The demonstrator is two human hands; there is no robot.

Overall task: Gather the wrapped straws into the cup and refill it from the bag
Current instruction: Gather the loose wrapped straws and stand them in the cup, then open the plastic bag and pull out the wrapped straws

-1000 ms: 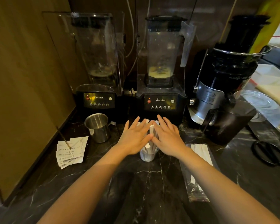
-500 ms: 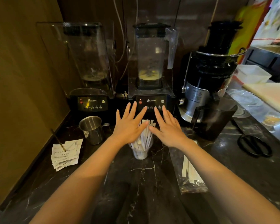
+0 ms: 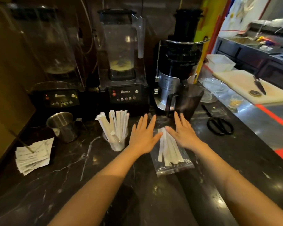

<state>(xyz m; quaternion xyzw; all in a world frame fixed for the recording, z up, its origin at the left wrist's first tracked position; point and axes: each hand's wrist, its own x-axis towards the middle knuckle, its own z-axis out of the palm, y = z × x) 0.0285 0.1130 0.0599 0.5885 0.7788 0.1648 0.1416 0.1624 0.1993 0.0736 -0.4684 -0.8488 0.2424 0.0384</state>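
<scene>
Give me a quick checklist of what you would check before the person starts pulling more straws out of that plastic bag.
1. Cup stands upright on the counter: ok.
2. Room in the cup for more wrapped straws: cannot tell, it already looks fairly full.
3. Bag lies flat within reach, with straws left in it: ok.
4. Bag mouth is open: cannot tell, its far end is under the hands.
5. Left hand and right hand are free, open with fingers spread over the bag: ok.
6. Nothing stands between bag and cup: ok, the scissors lie off to the right.
</scene>
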